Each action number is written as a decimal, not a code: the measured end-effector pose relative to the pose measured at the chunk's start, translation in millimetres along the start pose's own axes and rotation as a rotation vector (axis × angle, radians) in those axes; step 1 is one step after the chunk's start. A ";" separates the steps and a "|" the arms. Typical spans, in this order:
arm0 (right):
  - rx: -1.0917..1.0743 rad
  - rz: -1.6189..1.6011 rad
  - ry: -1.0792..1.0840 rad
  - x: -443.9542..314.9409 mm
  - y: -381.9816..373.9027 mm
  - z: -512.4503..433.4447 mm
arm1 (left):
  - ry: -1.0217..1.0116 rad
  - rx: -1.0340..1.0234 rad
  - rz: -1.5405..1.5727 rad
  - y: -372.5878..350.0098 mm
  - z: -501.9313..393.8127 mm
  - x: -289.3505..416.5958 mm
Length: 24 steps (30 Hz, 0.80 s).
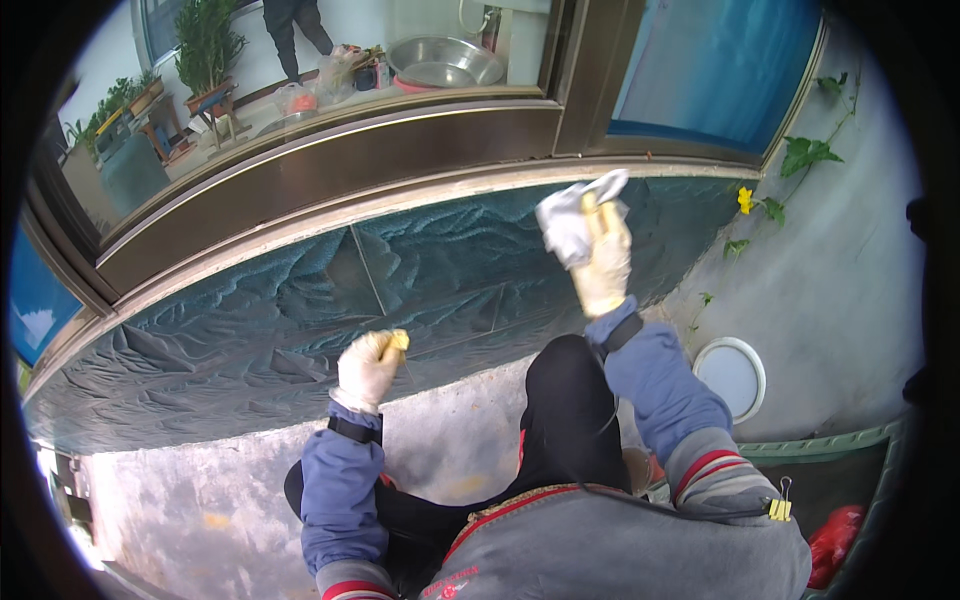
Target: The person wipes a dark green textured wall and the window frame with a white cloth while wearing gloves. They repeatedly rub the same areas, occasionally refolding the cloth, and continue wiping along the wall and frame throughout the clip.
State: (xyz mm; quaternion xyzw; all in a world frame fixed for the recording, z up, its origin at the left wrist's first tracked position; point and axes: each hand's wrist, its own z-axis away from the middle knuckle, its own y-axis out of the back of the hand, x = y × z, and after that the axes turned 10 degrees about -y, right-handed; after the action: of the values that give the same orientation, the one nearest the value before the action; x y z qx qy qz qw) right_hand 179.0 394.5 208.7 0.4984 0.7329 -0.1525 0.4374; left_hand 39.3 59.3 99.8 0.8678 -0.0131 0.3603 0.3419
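Note:
In my gloved right hand (606,255) is a crumpled white cloth (564,225), held above the right part of a dark green tiled ledge with a relief pattern (450,255), close to the window sill. My left hand (367,367), in a cream glove with yellow fingertips, is curled over the ledge's near edge. Its fingers are bent inward, and whether something small is inside cannot be told. A brown metal window frame (337,180) with glass panes runs along the far side of the ledge.
A climbing plant with a yellow flower (745,200) grows along the grey wall at right. Below it lies a round white lid (730,379). A green plastic bin (814,448) with a red bag stands at lower right. Behind the glass are potted plants and a metal basin (446,64).

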 end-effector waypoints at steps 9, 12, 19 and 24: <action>-0.116 0.420 0.290 -30.6 -41.2 19.2 | -0.059 -0.266 -0.269 -5.0 31.4 -36.8; 0.074 0.161 0.140 -32.8 -24.1 -0.6 | -0.082 -0.309 -0.286 -1.3 33.3 -35.1; -0.134 0.209 0.077 -55.4 -85.6 37.9 | 0.050 -0.479 -0.236 -3.4 29.3 -32.9; -0.248 0.471 0.577 -66.0 -125.1 66.5 | 0.166 -0.571 -0.244 6.4 30.8 -35.4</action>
State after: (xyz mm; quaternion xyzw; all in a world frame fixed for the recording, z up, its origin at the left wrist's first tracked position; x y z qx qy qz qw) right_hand 111.4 254.2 196.5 0.6184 0.7043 0.1882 0.2933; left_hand 30.3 27.9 65.5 0.6996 0.0183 0.3681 0.6121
